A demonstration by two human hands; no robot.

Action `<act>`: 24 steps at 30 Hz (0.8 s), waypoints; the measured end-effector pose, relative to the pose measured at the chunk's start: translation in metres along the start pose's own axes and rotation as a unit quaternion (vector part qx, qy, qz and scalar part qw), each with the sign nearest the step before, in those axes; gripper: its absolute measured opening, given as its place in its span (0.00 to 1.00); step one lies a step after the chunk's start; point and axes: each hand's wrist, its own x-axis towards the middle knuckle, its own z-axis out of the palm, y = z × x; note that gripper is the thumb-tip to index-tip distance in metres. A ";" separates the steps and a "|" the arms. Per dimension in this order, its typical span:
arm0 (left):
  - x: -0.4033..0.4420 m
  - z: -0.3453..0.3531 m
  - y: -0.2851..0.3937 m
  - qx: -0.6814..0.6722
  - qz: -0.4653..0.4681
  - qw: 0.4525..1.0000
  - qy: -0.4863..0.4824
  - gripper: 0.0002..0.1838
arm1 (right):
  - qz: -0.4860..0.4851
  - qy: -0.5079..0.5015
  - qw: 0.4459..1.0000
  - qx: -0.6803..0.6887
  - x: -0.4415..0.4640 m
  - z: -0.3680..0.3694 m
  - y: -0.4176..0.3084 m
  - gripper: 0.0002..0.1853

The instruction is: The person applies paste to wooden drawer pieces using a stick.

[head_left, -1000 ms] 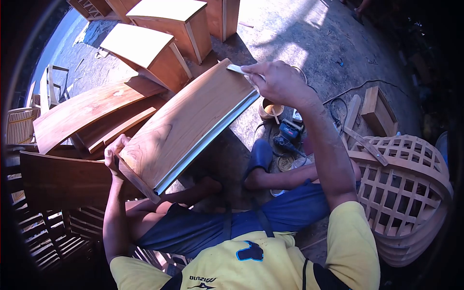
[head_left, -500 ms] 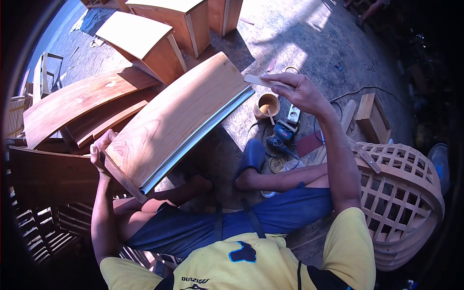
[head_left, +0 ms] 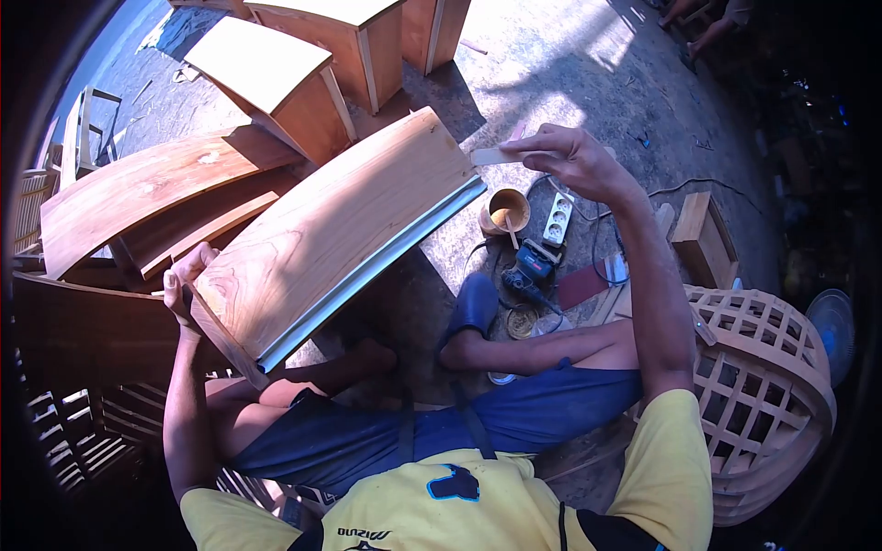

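A wooden drawer (head_left: 335, 220) with a pale metal slide (head_left: 377, 271) along its lower edge is held tilted above my legs. My left hand (head_left: 188, 280) grips its near left end, thumb up on the outside. In my right hand (head_left: 574, 161) is a thin, flat, pale putty knife (head_left: 496, 157), pinched between the fingers. The blade's tip is at the drawer's far right corner; whether it touches the wood I cannot tell. Below that hand stands a tub of tan paste (head_left: 504, 213) with a stick in it.
A power strip (head_left: 558, 219), a blue power sander (head_left: 530, 268) and cords lie on the concrete floor. Curved wooden panels (head_left: 138, 197) are stacked at left, with cabinets (head_left: 276, 87) behind. A wooden lattice frame (head_left: 753, 386) and a small wooden box (head_left: 706, 239) stand at right.
The view has shifted slightly. My right hand has turned a little, with the putty knife still by the drawer's corner. My left hand keeps its grip on the drawer.
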 end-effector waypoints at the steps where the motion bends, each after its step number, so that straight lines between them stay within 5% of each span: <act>1: 0.000 0.000 0.000 0.006 0.001 1.000 0.002 0.46 | 0.001 -0.003 1.000 0.002 0.003 0.005 0.003 0.18; 18: 0.002 -0.010 -0.006 0.022 0.002 1.000 -0.001 0.46 | -0.018 -0.040 0.999 -0.011 0.023 0.002 0.018 0.20; 21: 0.002 -0.010 -0.007 0.041 0.006 0.999 0.021 0.47 | -0.025 -0.019 0.997 0.072 0.021 -0.007 0.015 0.19; 24: 0.004 -0.009 -0.005 0.023 0.007 1.000 0.006 0.47 | -0.059 0.005 0.998 -0.015 0.018 0.002 0.000 0.19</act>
